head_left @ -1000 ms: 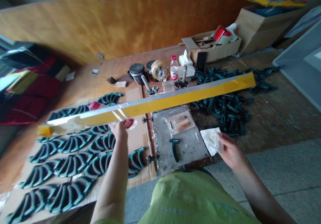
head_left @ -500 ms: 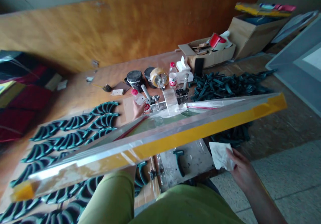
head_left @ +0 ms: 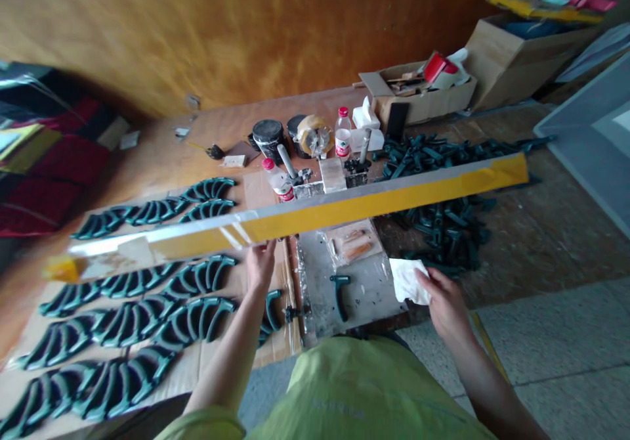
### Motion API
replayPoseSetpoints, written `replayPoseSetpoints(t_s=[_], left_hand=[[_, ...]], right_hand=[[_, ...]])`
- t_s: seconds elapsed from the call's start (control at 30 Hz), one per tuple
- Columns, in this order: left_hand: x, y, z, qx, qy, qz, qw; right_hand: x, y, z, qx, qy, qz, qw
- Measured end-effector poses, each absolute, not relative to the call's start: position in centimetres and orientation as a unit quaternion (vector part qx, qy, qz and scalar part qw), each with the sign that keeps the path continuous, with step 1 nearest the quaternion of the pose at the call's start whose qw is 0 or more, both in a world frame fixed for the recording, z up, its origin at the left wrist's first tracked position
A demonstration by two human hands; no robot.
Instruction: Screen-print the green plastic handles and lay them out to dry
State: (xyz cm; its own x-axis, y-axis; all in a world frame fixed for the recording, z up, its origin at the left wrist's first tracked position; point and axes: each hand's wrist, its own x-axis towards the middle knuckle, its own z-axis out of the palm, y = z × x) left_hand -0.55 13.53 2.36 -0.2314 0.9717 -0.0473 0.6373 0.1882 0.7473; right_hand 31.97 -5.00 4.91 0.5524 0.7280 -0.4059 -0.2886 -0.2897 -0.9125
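Observation:
A long screen frame (head_left: 315,213) edged in yellow tape is tilted up on edge across the table. My left hand (head_left: 260,264) grips its near rail from below, a little left of the middle. My right hand (head_left: 440,297) pinches a crumpled white cloth (head_left: 407,280) at the right corner of a grey metal plate (head_left: 367,299). On that plate lie one dark green handle part (head_left: 338,291) and a clear bag with brownish pieces (head_left: 353,246).
Rows of dark green curved parts (head_left: 142,318) lie on cardboard to the left, and a loose pile of them (head_left: 443,197) to the right. Behind the frame stand a small red-capped bottle (head_left: 276,180), ink tins (head_left: 268,138), a tape roll (head_left: 314,136) and a water bottle (head_left: 342,134). Cardboard boxes (head_left: 423,95) stand at the back right.
The frame dropped towards me while my left hand set the small red-capped bottle behind it, then my left hand came back and tilted the frame up again. My right hand kept the cloth.

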Motion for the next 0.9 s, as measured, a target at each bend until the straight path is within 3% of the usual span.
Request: replayPoseSetpoints(t_s=[0.13, 0.3, 0.4, 0.6, 0.73, 0.9], left_hand=[[1.9, 4.1, 1.4, 0.647, 0.637, 0.185, 0.376], [7.5, -0.9, 0.7, 0.7, 0.631, 0.109, 0.315], [8.8, -1.0, 0.8, 0.641, 0.665, 0.154, 0.352], [9.3, -1.9, 3.2, 0.241, 0.559, 0.361, 0.706], [10.8, -2.5, 4.4, 0.121, 0.521, 0.41, 0.739], [13.1, -2.9, 4.6, 0.19, 0.519, 0.411, 0.725]], right_hand=[[32.1, -3.9, 3.8, -0.692, -0.268, 0.439, 0.506], [31.5, -2.4, 4.1, -0.704, -0.437, 0.352, 0.435], [31.1, -2.2, 4.5, -0.689, -0.502, 0.308, 0.422], [30.9, -2.4, 4.6, -0.668, -0.562, 0.233, 0.43], [30.6, -2.2, 5.3, -0.655, -0.582, 0.173, 0.449], [28.7, -2.0, 6.3, -0.599, -0.638, 0.091, 0.476]])
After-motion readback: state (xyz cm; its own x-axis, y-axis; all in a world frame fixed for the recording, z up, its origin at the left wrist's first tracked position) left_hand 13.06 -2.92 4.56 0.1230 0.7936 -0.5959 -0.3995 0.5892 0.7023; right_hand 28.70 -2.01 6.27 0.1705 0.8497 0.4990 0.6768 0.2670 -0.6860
